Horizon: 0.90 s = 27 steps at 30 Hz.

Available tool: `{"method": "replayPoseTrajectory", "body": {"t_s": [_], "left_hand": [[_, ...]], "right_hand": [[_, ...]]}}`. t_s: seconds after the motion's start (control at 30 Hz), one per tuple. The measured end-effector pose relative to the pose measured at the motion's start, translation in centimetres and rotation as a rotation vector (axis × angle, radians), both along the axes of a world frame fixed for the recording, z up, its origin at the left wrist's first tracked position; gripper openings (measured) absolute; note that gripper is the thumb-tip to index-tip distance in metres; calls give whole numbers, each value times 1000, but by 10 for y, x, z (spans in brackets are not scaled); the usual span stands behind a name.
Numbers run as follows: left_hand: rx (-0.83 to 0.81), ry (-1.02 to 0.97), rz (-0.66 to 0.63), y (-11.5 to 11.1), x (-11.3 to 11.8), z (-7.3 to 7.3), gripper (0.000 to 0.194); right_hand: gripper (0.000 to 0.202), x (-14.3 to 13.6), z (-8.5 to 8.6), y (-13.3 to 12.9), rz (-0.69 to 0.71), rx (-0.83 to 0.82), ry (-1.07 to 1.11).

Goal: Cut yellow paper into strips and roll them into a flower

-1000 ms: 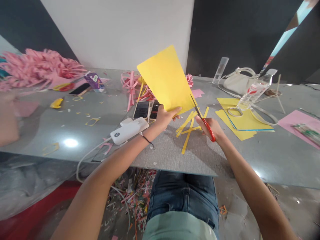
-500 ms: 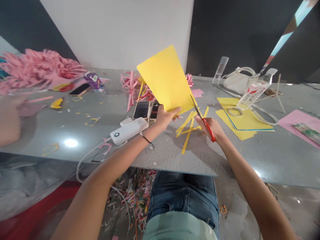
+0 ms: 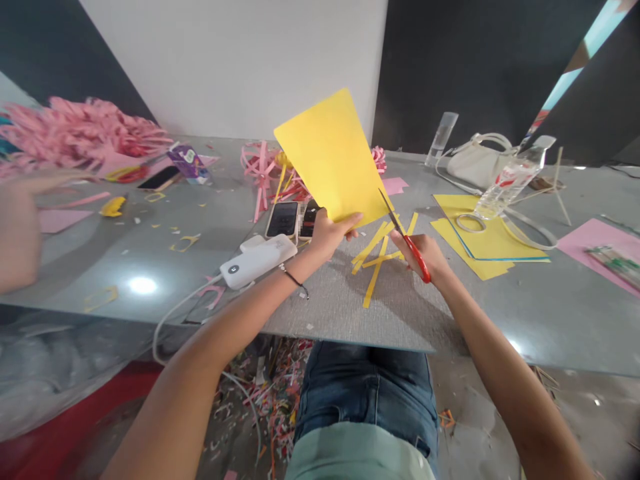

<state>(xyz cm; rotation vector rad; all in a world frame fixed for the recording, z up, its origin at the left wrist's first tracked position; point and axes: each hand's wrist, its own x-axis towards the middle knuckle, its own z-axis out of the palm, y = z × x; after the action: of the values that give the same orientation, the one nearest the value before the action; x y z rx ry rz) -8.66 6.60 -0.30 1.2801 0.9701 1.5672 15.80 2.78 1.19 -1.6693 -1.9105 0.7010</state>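
My left hand (image 3: 330,233) pinches the lower edge of a yellow sheet of paper (image 3: 334,157), which is raised at a tilt above the table. In my right hand (image 3: 427,257) is a pair of red-handled scissors (image 3: 414,255), its blades at the sheet's lower right edge. Whether the blades are parted is hard to make out. Beneath both hands, several cut yellow paper strips (image 3: 373,283) lie crossed on the grey table (image 3: 320,310).
A white power bank (image 3: 260,261) with a cable and two phones (image 3: 283,220) lie left of centre. Yellow sheets (image 3: 500,243), a plastic bottle (image 3: 517,175) and a white handbag (image 3: 475,162) are at right. Pink fringe (image 3: 75,137) is piled far left, near another person's arm (image 3: 17,227).
My hands, the yellow sheet and the scissors have barely shifted. At the far left, the other person's hand has moved up and right, showing more of a pink sheet.
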Motion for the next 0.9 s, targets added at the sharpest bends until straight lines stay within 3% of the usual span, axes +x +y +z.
{"method": "replayPoseTrajectory", "body": {"t_s": [0.33,0.9], "left_hand": [[-1,-27,-21,2,-1,0,37],[-44,-88,-64,12,-4,-9,36]], "right_hand": [[74,-6,4,-1,-81,11,-48],[74,-8,6,-2,-80,14,-111]]}}
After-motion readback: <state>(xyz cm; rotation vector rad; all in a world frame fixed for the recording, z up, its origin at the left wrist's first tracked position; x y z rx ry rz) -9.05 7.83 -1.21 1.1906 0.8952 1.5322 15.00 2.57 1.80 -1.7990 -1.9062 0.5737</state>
